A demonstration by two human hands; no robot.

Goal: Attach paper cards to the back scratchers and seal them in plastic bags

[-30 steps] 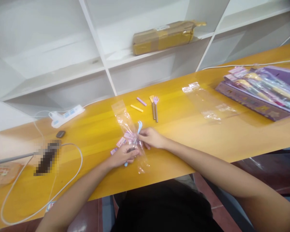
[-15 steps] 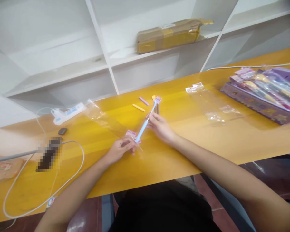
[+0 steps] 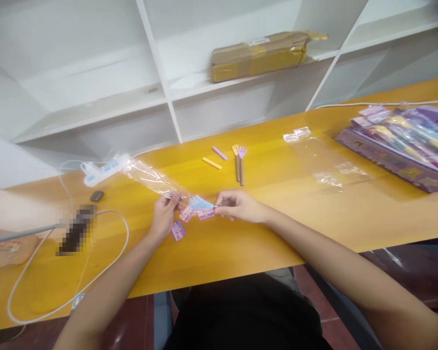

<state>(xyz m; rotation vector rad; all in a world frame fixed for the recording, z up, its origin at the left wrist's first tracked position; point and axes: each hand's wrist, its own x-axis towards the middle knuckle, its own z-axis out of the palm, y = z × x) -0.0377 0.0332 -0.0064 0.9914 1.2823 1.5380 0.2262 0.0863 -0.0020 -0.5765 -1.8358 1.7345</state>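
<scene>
My left hand (image 3: pixel 163 214) pinches the open end of a long clear plastic bag (image 3: pixel 153 176), which stretches up and left over the table. Between my hands is a blurred light-blue piece (image 3: pixel 200 202); my right hand (image 3: pixel 237 205) has thumb and fingers closed at its right end. Small pink and purple cards (image 3: pixel 178 231) lie by my left hand. Beyond my hands are a yellow hand-shaped scratcher (image 3: pixel 237 163) and a purple one (image 3: pixel 241 165), both with metal rods. A purple stick (image 3: pixel 219 153) and a yellow stick (image 3: pixel 212 163) lie beside them.
A purple box (image 3: pixel 390 158) of wrapped items is at the right, near another clear bag (image 3: pixel 314 155). At the left are a white power strip (image 3: pixel 105 170), a looped cable (image 3: pixel 126 238) and a small dark object (image 3: pixel 97 196). A taped parcel (image 3: pixel 259 56) rests on the shelf.
The light-blue piece has come down from upright to lie nearly level between my hands. My left hand has moved up and left and lifted the clear bag; my right hand has moved down.
</scene>
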